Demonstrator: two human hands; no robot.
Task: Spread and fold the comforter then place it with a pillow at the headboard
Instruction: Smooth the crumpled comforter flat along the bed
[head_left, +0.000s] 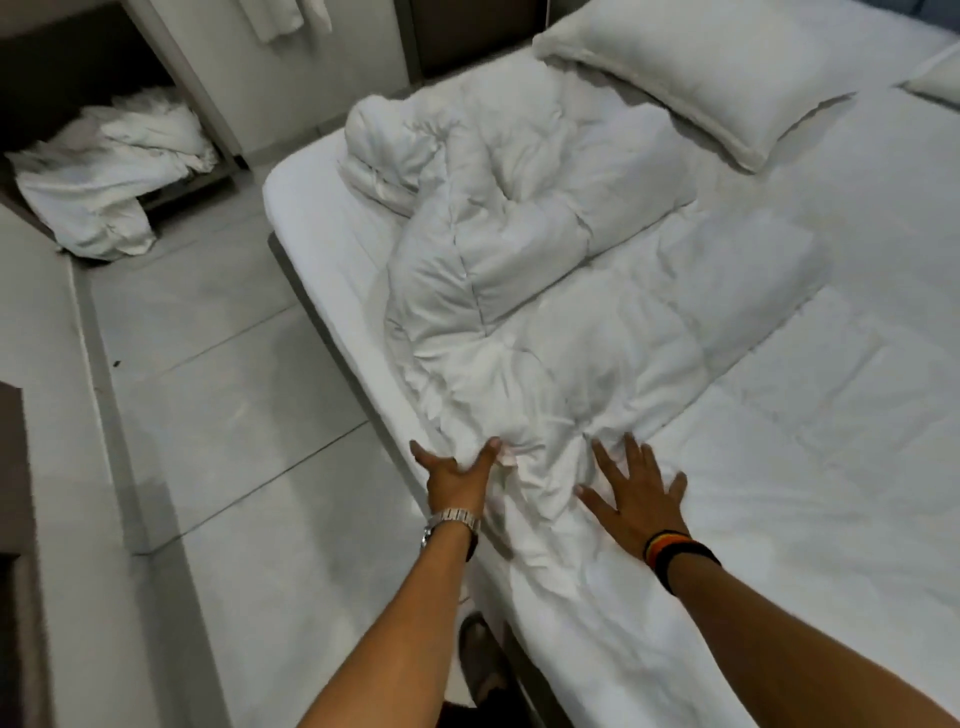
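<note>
Comforter (545, 270) lies bunched on the bed (831, 467) near the pillow (691, 78). Left hand (457, 475) pinches its near edge; right hand (636, 499) presses flat, fingers spread. Judged soft, bulky, light: best taken at corners, not mid-fabric.

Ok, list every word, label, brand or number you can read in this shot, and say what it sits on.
None can be read.
Wristwatch on the left hand: face too small and turned away.
Striped wristband by the right hand: colour bands only.
Comforter and pillow: plain white.
</note>
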